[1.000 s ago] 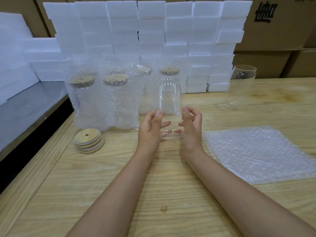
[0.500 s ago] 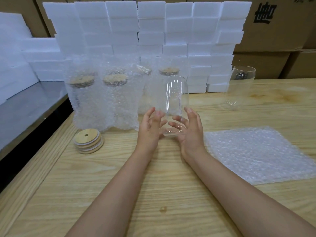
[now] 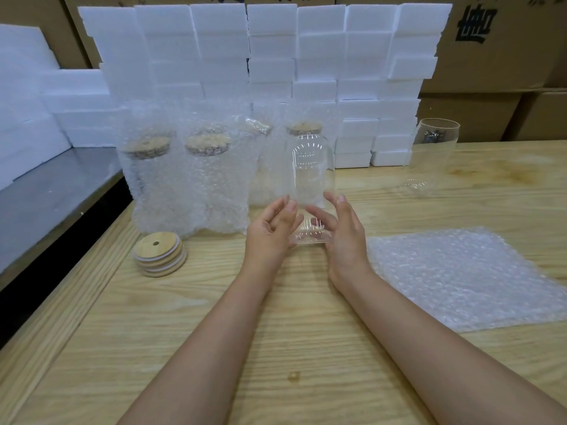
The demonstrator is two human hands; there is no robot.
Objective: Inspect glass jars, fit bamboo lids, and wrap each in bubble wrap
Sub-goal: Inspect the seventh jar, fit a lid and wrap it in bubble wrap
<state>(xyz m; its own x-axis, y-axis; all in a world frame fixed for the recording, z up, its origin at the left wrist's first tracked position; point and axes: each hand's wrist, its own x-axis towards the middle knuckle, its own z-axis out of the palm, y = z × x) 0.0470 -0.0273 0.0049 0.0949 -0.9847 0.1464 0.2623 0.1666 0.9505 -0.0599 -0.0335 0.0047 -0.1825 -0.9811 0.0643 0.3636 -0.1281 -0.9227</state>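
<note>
Clear glass jar (image 3: 311,179) looks slick, stiff & breakable, so L hand (image 3: 270,234) & R hand (image 3: 345,237) curl fingers (image 3: 290,207) round its lower wall, prob. safest low w/ base backed.

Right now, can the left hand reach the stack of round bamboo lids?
Probably yes: only bare wooden table separates the left hand from the stack of round bamboo lids, though it holds the clear glass jar.

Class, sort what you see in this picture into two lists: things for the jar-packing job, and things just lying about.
For the job: glass jar, lids, bubble wrap sheet, wrapped jars, spare jar.
Lying about: foam blocks, cardboard boxes, grey shelf.
</note>
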